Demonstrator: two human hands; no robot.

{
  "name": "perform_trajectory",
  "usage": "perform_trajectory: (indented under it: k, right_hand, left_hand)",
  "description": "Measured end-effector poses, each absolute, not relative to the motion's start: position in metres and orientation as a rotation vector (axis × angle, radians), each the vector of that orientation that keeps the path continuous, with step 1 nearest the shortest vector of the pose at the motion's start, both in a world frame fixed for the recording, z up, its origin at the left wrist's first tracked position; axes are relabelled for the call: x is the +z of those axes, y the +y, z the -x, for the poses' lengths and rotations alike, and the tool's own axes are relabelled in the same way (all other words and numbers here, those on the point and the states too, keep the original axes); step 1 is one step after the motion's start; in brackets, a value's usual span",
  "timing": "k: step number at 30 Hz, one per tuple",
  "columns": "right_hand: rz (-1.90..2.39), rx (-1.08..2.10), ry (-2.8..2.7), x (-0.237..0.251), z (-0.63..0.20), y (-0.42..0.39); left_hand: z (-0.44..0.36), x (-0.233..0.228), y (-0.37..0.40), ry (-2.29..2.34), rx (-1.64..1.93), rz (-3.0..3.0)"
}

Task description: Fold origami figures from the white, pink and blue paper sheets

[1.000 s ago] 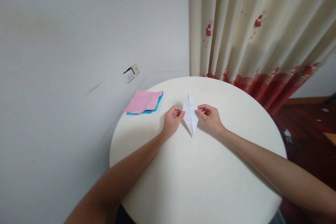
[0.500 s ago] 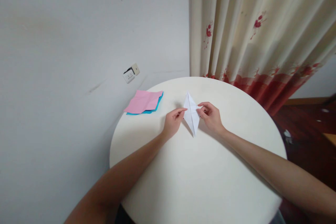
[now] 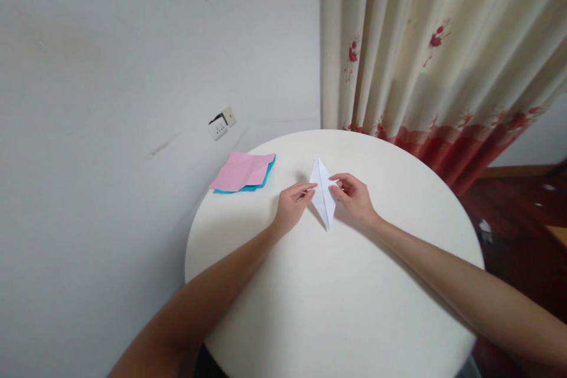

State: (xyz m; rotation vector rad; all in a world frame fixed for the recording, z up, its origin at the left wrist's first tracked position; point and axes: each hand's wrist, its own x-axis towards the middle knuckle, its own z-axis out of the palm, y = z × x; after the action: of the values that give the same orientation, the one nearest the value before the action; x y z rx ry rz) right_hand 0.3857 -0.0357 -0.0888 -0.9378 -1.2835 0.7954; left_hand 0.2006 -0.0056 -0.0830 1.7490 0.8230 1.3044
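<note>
1. Your two bare forearms are reaching in from the near edge of the round white surface and are meeting around the folded white paper, which I am taking as the landmark.
2. Your left hand is resting just left of the folded white paper, fingers stretched toward its left edge; its grip is looking narrow, with the fingertips touching the edge, though I cannot tell whether it is actually pinching the paper.
3. Your right hand is sitting just right of the folded white paper, and its grip is closing thumb and forefinger on the right edge near the middle.
4. The folded white paper is lying as a long, narrow diamond near the middle of the surface, one sharp tip pointing toward you and the other away, with a crease running along its length; its near tip is touching the surface.
5. Farther off and well to the left of the folded white paper, a pink sheet is lying on top of a blue sheet, close to the surface's left rim.
6. Beyond that stack, left of the folded white paper, a wall socket is sitting on the grey wall.
7. Behind and to the right of the folded white paper, a cream curtain with red flowers is hanging down past the far rim.
</note>
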Motion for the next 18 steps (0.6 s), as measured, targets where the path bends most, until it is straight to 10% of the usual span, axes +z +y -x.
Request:
perform_trajectory:
  k: [18]
  right_hand:
    - [1.032,0.719,-1.366,-0.0874,-0.3873,-0.0374]
  left_hand:
    - [-0.1978,-0.0823,-0.0011,0.874,1.283,-1.866]
